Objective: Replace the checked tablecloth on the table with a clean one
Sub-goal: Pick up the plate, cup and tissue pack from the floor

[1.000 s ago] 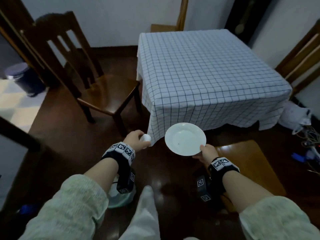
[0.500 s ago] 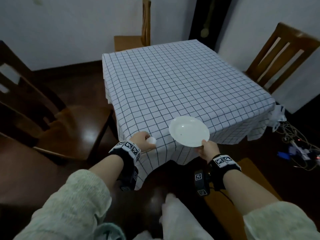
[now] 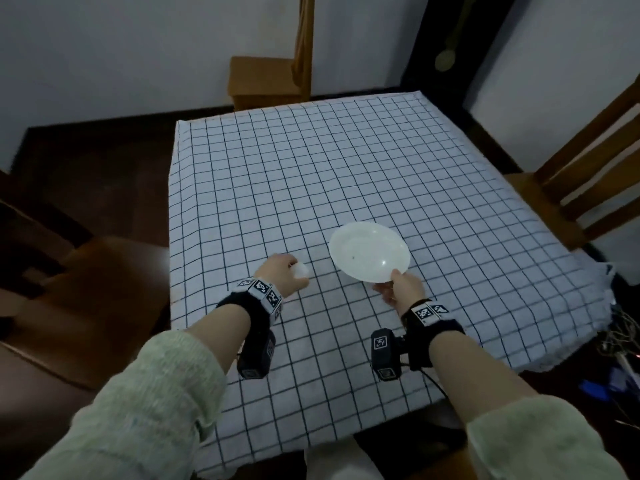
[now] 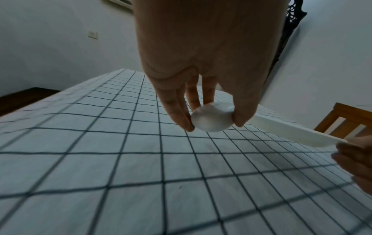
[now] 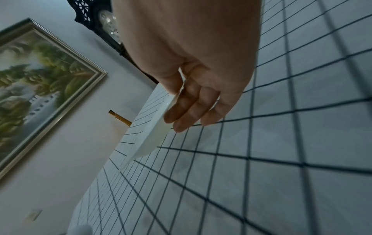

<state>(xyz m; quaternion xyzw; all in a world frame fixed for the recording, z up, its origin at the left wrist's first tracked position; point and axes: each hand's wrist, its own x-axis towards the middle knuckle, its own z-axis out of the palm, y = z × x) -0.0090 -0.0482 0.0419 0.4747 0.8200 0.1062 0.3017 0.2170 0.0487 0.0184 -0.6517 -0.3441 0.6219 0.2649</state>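
Both hands have come forward over the cloth (image 3: 311, 188) covering the worktop. Left hand (image 3: 282, 273) pinches a small cup (image 4: 211, 118); right hand (image 3: 401, 289) pinches the plate (image 3: 369, 251) rim. Dishes look ready to set down.

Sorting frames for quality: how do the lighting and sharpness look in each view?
Head view: dim, glare spot on the white plate, edges bowed. Left wrist: tablecloth grid blurred, small white object soft. Right wrist: dim, the near grid smeared.
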